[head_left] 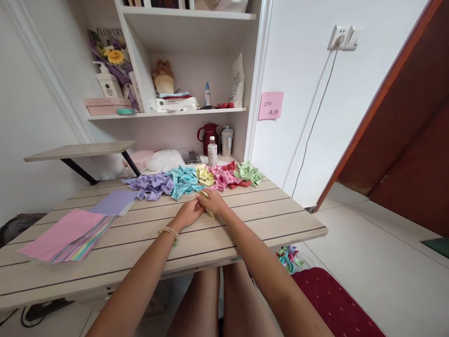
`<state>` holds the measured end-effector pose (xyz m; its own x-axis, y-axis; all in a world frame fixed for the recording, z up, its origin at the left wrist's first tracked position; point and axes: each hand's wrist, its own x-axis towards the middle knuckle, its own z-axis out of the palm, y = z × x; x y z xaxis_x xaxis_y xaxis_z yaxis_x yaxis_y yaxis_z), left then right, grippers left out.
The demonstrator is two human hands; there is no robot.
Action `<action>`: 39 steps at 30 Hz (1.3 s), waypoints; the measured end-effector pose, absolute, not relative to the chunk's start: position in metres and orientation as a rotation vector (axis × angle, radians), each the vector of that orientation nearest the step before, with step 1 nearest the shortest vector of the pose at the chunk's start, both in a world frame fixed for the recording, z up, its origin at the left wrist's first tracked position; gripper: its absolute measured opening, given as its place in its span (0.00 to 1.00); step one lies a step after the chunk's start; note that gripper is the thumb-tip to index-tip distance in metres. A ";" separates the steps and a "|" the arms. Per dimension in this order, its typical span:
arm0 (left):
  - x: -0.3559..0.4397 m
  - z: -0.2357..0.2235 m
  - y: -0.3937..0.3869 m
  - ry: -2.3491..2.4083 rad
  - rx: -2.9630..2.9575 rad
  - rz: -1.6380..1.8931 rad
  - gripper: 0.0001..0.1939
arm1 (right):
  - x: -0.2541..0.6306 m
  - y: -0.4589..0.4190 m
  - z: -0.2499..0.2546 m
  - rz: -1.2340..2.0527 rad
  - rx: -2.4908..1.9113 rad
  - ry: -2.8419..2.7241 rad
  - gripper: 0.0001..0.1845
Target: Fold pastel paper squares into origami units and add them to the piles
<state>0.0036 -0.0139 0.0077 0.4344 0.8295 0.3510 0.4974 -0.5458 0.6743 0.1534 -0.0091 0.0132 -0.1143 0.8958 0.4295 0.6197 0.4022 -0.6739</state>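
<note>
My left hand (190, 212) and my right hand (212, 201) meet over the middle of the table, fingers closed on a small piece of folded yellow paper (212, 214). The hands cover most of the paper, so its full shape is hidden. Just beyond them lies a row of folded paper pieces: purple ones (153, 184), blue ones (183, 179), yellow ones (205, 174), pink ones (221, 178), red ones (242, 184) and green ones (249, 172). A bracelet circles my left wrist.
Left on the slatted table (140, 252) lie a fanned stack of coloured paper (66, 231) and purple sheets (112, 201). Behind the row stand a bottle (212, 153), a red jug (209, 133) and a cup (227, 142). More folded pieces (289, 258) lie below the table's right side.
</note>
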 end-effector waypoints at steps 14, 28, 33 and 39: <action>0.004 0.006 -0.008 0.961 1.749 1.079 0.17 | 0.157 -0.001 0.008 0.633 -1.202 -1.458 0.15; 0.000 0.006 -0.001 1.021 1.524 1.190 0.20 | 0.151 -0.006 0.013 0.835 -1.128 -1.425 0.21; -0.002 0.008 0.000 1.032 1.423 1.398 0.20 | 0.149 -0.012 0.015 1.092 -1.008 -1.398 0.26; -0.005 0.008 0.002 1.116 1.393 1.540 0.21 | 0.151 -0.017 0.021 1.070 -1.151 -1.344 0.31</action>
<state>-0.0051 0.0023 0.0079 -0.1117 0.9391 0.3250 0.0164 -0.3253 0.9455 0.1508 -0.0166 0.0207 -0.0196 0.9891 0.1462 0.0792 0.1473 -0.9859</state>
